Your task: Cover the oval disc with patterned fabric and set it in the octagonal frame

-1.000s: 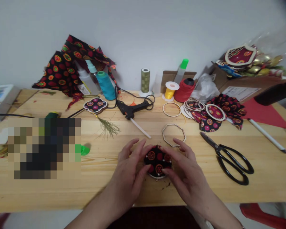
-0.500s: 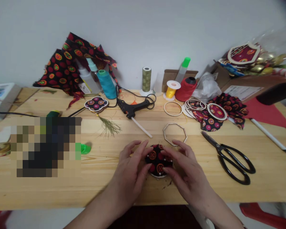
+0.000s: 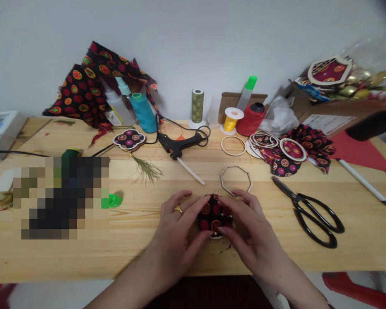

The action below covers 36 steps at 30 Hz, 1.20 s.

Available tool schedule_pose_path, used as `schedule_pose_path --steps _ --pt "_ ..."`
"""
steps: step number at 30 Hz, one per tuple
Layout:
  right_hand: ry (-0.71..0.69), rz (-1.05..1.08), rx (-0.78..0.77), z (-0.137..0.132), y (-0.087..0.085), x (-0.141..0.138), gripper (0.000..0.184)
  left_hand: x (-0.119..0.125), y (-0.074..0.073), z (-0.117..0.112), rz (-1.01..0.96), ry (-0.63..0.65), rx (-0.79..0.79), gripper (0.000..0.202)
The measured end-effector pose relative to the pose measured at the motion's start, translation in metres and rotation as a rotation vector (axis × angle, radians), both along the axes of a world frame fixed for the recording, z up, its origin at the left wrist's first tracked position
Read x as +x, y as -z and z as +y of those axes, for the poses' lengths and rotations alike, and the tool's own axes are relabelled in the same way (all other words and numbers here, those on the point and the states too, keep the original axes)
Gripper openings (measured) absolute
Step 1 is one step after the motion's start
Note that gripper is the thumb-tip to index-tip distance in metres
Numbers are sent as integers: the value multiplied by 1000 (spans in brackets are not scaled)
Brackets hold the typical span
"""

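A small disc covered in black fabric with red and orange patterns (image 3: pixel 214 214) lies on the table in front of me, a pale edge with a small loop showing at its near side. My left hand (image 3: pixel 183 223) grips it from the left, the thumb pressing near its front edge. From the right, my right hand (image 3: pixel 249 227) holds the same disc, thumb and fingertips on the fabric. Both hands cover its sides. Just beyond them lies an octagonal frame (image 3: pixel 221 181). Dark thread scraps are scattered around the disc.
Black-handled scissors (image 3: pixel 296 199) lie to the right, near a white pen (image 3: pixel 362 180). A glue gun (image 3: pixel 180 145) with its stick rests behind my hands. Thread spools, including a teal one (image 3: pixel 143 113), stand along the wall. At left, a tasselled fabric ornament (image 3: pixel 129 140) lies near a blurred-out patch.
My left thumb has slid right and inward along the disc's near edge, close to my right thumb. The disc stays in place.
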State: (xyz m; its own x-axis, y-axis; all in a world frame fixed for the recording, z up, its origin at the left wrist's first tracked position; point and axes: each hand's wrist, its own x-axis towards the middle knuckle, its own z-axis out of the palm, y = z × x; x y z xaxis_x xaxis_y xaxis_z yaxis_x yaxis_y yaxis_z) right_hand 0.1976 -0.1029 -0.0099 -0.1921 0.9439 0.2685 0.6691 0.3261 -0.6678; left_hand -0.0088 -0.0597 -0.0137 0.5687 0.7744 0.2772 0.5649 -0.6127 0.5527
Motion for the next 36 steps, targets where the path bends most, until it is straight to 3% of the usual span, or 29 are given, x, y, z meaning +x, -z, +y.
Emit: schedule_pose_path --steps 5,12,36 --pt "-56 -116 119 -7 -3 3 37 -1 -1 1 17 58 50 56" --pt "-36 -230 184 -21 -1 5 27 1 -7 0 47 64 38 27" --pt "10 -111 179 -17 -3 -3 17 2 -3 -4 -12 59 59 23"
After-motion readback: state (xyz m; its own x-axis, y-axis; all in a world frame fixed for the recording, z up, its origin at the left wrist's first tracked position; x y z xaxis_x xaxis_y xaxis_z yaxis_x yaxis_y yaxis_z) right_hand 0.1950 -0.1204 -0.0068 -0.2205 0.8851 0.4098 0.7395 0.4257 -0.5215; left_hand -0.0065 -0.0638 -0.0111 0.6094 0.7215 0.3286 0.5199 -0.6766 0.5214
